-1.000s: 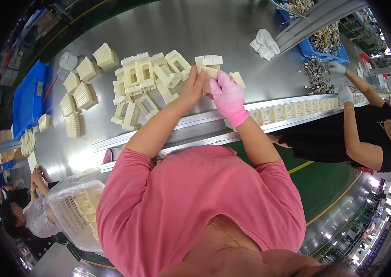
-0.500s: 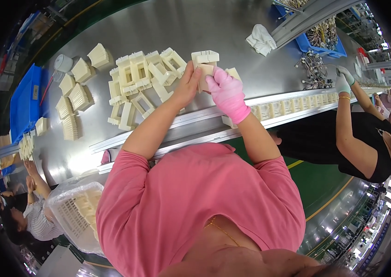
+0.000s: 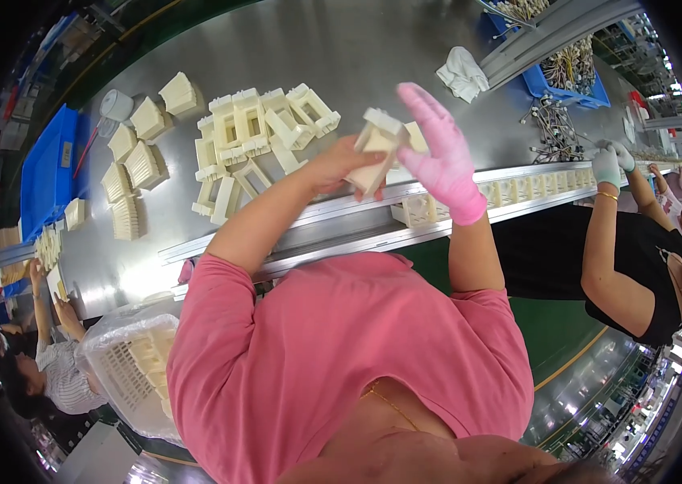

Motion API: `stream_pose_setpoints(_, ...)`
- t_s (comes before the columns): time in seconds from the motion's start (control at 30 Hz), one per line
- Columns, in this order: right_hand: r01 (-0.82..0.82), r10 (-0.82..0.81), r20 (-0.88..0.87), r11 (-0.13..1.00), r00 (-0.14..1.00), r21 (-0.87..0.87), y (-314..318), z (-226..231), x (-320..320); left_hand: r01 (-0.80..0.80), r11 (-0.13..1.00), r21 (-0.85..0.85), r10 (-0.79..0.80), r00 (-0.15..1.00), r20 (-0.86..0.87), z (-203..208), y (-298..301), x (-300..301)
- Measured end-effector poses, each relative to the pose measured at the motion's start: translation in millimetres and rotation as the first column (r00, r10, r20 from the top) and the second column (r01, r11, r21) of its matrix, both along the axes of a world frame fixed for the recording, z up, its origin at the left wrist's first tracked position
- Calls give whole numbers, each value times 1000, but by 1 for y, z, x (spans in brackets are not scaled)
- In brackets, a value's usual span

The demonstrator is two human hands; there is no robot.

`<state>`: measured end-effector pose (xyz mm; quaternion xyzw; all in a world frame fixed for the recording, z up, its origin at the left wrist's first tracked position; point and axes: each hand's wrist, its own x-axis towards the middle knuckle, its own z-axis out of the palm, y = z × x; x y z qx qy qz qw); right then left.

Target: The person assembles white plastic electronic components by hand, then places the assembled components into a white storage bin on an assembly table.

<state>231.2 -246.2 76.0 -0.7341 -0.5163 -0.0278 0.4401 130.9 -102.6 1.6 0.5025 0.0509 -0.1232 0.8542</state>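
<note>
My bare left hand (image 3: 336,167) grips a cream plastic housing (image 3: 380,139), tilted over the near rail of the bench. My right hand (image 3: 443,157), in a pink and white glove, is raised just right of it, thumb and fingers spread. The right thumb comes close to the housing; whether they touch I cannot tell. Partly hidden between my hands is another cream piece (image 3: 416,137). Left of my hands, a cluster of open cream plastic frames (image 3: 251,123) lies on the metal bench. Farther left sit several stacks of thin cream pieces (image 3: 143,165).
A metal rail channel (image 3: 510,192) holding a row of cream housings runs along the near edge to the right. Wire bundles (image 3: 552,133), a blue bin (image 3: 571,95) and a white cloth (image 3: 462,73) are at right. A blue tray (image 3: 49,173) stands left. Co-workers sit on both sides.
My right hand has let go of the housing, opened, and moved up and right. My left hand has brought the housing slightly nearer and to the right, tilting it.
</note>
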Motion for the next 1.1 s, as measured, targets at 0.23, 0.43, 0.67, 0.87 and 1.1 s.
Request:
stream_pose_setpoints(0.23, -420, 282, -585, 901, 761, -112, -8, -20, -29, 370, 824, 430, -368, 925, -92, 35, 28, -7)
stream_pose_setpoints(0.43, -308, 112, -402, 830, 909, -465, -15, -15, -43, -161, 176, 971, 22, 987, 160, -36, 107, 18)
stream_pose_setpoints(0.67, -110, 325, 158, 671, 932, -733, -3, -47, -47, -348, -318, 882, -209, 933, 293, -87, 119, 60)
stream_pose_setpoints(0.87, 88, 56, 216, 794, 975, -601, 18, -68, 11, -140, -373, 917, -284, 958, 31, -82, 119, 72)
stream_pose_setpoints(1.1, 161, -116, 131, 303, 985, -939, 50, -108, 40, -453, 201, 868, 289, 875, 389, -9, 92, 53)
